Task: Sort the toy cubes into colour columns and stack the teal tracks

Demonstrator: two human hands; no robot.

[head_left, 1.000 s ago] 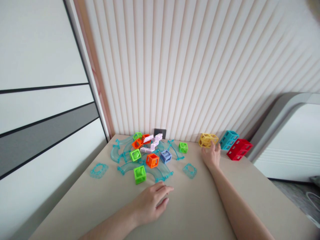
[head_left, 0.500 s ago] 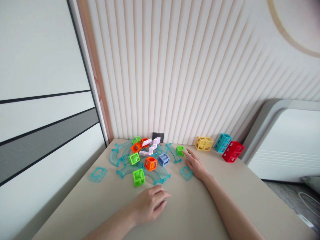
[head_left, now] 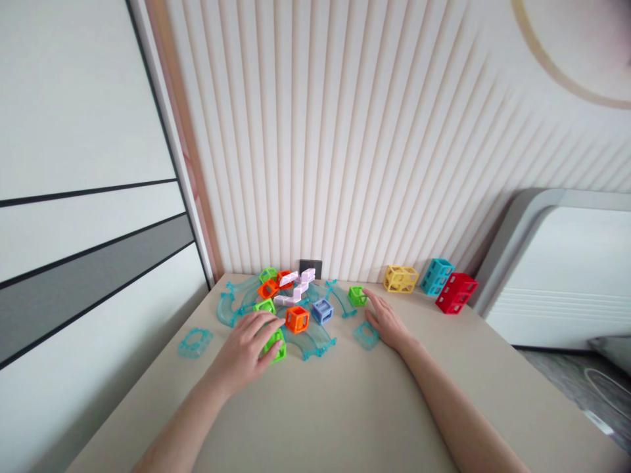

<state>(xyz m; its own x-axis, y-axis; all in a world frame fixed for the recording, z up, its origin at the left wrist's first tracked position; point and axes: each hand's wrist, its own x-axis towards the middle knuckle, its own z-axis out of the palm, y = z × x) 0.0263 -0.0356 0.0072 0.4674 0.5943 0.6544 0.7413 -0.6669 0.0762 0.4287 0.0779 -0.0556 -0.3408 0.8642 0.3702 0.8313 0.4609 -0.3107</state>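
Observation:
My left hand (head_left: 246,345) lies over a green cube (head_left: 277,346) at the front of a pile of toy pieces, its fingers curled onto the cube's top. An orange cube (head_left: 298,318) and a blue cube (head_left: 322,310) sit just right of it on clear teal curved track pieces (head_left: 315,338). My right hand (head_left: 386,319) rests flat on the table with fingers spread, its fingertips close to a small green cube (head_left: 357,295). A flat teal square frame (head_left: 365,334) lies at the right hand's left side.
The beige table (head_left: 355,407) meets a ribbed wall. Yellow (head_left: 400,278), teal (head_left: 436,275) and red (head_left: 456,292) double-cube blocks stand at the back right. Another teal frame (head_left: 196,341) lies front left. White link pieces (head_left: 296,287) and more cubes crowd the pile's back.
My left hand moved forward and left from the bare table onto the green cube. My right hand came left from the yellow block to the small green cube.

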